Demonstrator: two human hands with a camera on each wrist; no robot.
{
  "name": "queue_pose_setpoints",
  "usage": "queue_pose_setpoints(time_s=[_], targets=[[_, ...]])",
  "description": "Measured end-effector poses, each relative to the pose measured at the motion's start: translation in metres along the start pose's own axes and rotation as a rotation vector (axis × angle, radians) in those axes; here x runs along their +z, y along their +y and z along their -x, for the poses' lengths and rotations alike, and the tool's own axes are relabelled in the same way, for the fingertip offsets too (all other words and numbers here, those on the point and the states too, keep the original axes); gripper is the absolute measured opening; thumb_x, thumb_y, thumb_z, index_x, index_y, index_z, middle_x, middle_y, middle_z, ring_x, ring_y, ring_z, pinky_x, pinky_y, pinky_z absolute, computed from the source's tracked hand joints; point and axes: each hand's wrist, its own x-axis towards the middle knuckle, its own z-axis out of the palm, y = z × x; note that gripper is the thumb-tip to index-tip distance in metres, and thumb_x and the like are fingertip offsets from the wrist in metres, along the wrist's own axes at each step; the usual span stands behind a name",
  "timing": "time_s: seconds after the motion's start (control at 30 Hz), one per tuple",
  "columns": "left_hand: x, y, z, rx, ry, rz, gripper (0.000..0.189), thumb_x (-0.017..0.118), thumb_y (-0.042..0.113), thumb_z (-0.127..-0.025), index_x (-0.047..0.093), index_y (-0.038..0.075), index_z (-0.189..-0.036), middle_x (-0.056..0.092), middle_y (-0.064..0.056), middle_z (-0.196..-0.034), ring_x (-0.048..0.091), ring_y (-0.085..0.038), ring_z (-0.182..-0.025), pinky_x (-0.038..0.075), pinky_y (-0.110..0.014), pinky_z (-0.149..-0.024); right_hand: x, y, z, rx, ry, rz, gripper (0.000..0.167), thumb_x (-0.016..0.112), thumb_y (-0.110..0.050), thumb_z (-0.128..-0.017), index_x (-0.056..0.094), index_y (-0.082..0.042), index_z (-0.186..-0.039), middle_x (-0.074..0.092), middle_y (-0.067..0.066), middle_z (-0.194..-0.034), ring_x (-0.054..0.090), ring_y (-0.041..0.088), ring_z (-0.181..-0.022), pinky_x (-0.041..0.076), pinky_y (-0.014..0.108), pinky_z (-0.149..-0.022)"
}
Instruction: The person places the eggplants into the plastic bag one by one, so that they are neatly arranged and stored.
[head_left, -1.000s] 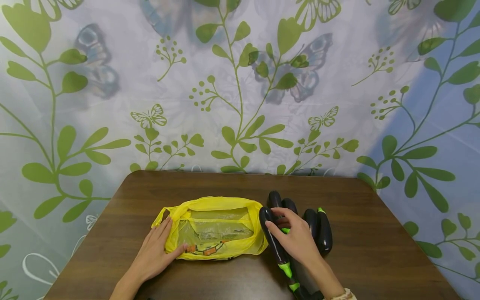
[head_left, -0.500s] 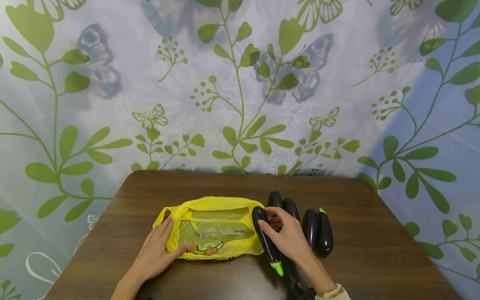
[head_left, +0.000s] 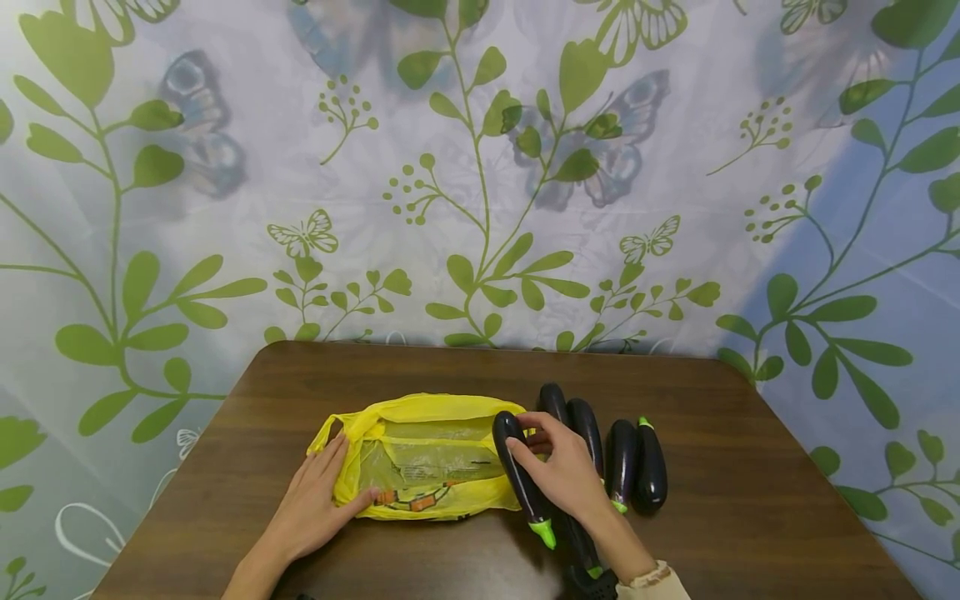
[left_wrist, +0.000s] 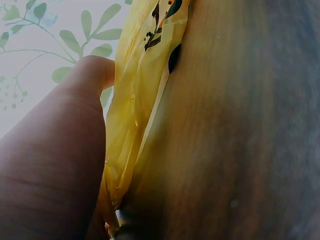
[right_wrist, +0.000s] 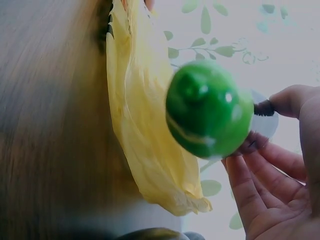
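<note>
Slanting eggplant (head_left: 519, 473), green cap (head_left: 543, 532) at near end, right hand (head_left: 567, 473) pinching, left hand (head_left: 318, 504) spread against bag (head_left: 431, 408)

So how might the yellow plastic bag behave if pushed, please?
The yellow plastic bag would probably crumple, since its thin sides look wrinkled. It is likely light, its film being partly see-through, and may slide on the smooth-looking tabletop.

"What is touched by the left hand (left_wrist: 55, 155)?"
"A yellow bag (left_wrist: 135, 110), marked in black."
"And beside it?"
"A brown table (left_wrist: 240, 125) is shown at right, leaf-printed cloth (left_wrist: 30, 70) at upper left."
</note>
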Motion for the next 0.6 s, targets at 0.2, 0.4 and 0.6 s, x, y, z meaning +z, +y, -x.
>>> queue_pose_setpoints(time_s=[0.2,0.4,0.6], targets=[[-0.002,0.000,0.000,0.004,0.004,-0.003,0.100,0.063,0.065,-0.094,0.032,-0.004,-0.159,0.030,-0.023,-0.166,0.026,-0.051,-0.152,0.018,-0.069,-0.122,0.006,-0.001,-0.003,0.018,-0.018,-0.020,0.035,0.078,-0.038,-0.093,0.069,-0.026,-0.125,0.070,-0.008,-0.119,0.069,0.006,-0.095,0.061,0.027,-0.086],[-0.001,0.000,0.000,0.007,0.001,0.002,0.099,0.062,0.065,-0.095,0.032,-0.004,-0.159,0.030,-0.023,-0.166,0.026,-0.050,-0.152,0.018,-0.069,-0.122,0.012,-0.003,-0.005,0.003,-0.017,-0.029,0.036,0.076,-0.040,-0.094,0.069,-0.021,-0.125,0.072,-0.003,-0.117,0.071,0.010,-0.095,0.062,0.029,-0.084],[0.001,-0.001,0.001,0.015,0.019,0.004,0.099,0.063,0.064,-0.094,0.032,-0.004,-0.159,0.031,-0.024,-0.165,0.027,-0.049,-0.152,0.019,-0.069,-0.121,0.020,-0.005,-0.008,0.007,-0.038,-0.050,0.037,0.075,-0.040,-0.095,0.069,-0.020,-0.125,0.072,-0.002,-0.115,0.072,0.012,-0.095,0.062,0.029,-0.083]])
